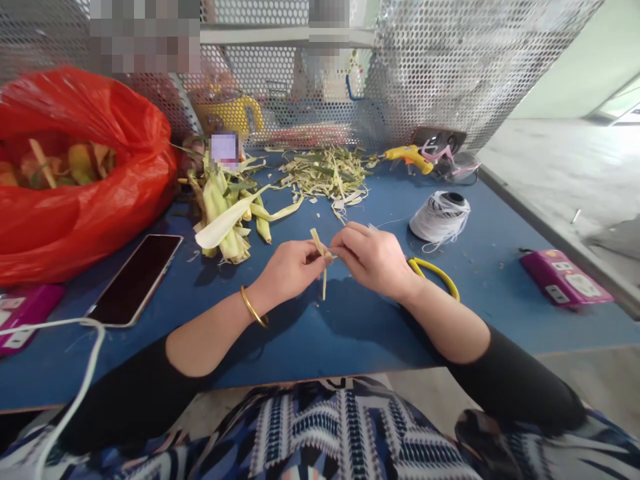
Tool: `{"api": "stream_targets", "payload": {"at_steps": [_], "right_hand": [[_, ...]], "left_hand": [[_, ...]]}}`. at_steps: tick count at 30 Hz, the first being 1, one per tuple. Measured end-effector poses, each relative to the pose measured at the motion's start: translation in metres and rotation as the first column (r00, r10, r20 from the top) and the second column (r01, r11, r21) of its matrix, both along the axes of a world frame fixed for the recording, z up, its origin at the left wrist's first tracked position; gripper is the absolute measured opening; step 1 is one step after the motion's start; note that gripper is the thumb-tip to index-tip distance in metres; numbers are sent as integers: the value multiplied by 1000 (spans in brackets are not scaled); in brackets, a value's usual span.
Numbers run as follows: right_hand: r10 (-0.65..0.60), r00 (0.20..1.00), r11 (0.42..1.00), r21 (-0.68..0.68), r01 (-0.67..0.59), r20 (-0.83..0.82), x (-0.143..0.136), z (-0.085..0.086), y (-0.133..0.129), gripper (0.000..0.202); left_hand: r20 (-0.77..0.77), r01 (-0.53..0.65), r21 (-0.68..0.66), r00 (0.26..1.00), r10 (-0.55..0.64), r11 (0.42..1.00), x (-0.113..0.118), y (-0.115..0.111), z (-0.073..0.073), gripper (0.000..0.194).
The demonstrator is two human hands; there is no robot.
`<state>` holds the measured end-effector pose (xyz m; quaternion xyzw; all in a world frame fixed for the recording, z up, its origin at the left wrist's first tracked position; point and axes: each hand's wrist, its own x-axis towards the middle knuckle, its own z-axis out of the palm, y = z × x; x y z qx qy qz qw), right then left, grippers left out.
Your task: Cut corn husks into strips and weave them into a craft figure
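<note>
The blue table (307,347) carries everything, its front edge running just below the forearms. A glossy red plastic bag (100,223) bulges at its far left, mouth open. To the right of the bag, toward the far edge, lies a bundle of pale green husks (223,217), with a loose heap of husk shreds (325,170) along the middle of that edge. The dark-screened phone (135,280) lies left of the hands. Near the middle of the front edge, above the tabletop, the left hand (293,270) pinches a husk strip between thumb and finger; the right hand (373,257) has its thumb and fingertips pressed together just beside it, though whatever they grip is too small to tell. Toward the right edge stands a cone of white thread (440,219), strands slack around it. Behind the right forearm shows a curved yellow handle (435,272). Smallest is the husk strip (317,241) itself: pale yellow-green, flat and narrow, nearly upright, its broader blunt end up and its slimmer end hanging below the fingers
</note>
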<state>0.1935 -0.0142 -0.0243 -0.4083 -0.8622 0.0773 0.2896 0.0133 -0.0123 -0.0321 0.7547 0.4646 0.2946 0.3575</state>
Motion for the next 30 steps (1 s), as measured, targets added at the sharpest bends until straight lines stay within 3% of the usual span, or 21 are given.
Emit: {"api": "stream_targets", "payload": {"at_steps": [3, 5, 8, 10, 13, 16, 18, 21, 24, 30], "right_hand": [[-41, 991, 969, -246, 9, -125, 7, 2, 9, 17], [-98, 972, 881, -472, -14, -212, 9, 2, 14, 17], [-192, 935, 734, -676, -64, -298, 5, -2, 18, 20], [-209, 926, 696, -713, -85, -315, 0, -5, 16, 21], [-162, 942, 763, -642, -70, -295, -8, -8, 8, 21], [-75, 959, 919, -392, -39, -272, -13, -8, -1, 19], [0, 959, 977, -204, -59, -282, -14, -7, -6, 17], [127, 934, 986, -63, -156, -335, -13, -6, -8, 16], [187, 923, 972, -74, -223, -337, -12, -7, -7, 16], [268, 960, 964, 17, -267, -84, -12, -7, -7, 17]], "left_hand": [[76, 203, -89, 978, -196, 975, 1, -3, 2, 20], [180, 242, -112, 959, -220, 964, 1, -3, 3, 17], [265, 139, -61, 957, -119, 988, 1, -1, 2, 18], [291, 24, -39, 957, -11, 999, 0, 2, 0, 18], [343, -140, -85, 925, 161, 987, 0, 6, -3, 16], [341, -224, -133, 904, 257, 966, 1, 7, -4, 17], [315, -234, -139, 911, 267, 962, 1, 6, -3, 17], [275, -224, -112, 929, 247, 968, 1, 5, -1, 18], [243, -229, -68, 940, 239, 971, 2, 4, -1, 18], [171, -214, 0, 963, 210, 977, 4, 5, -4, 18]]}}
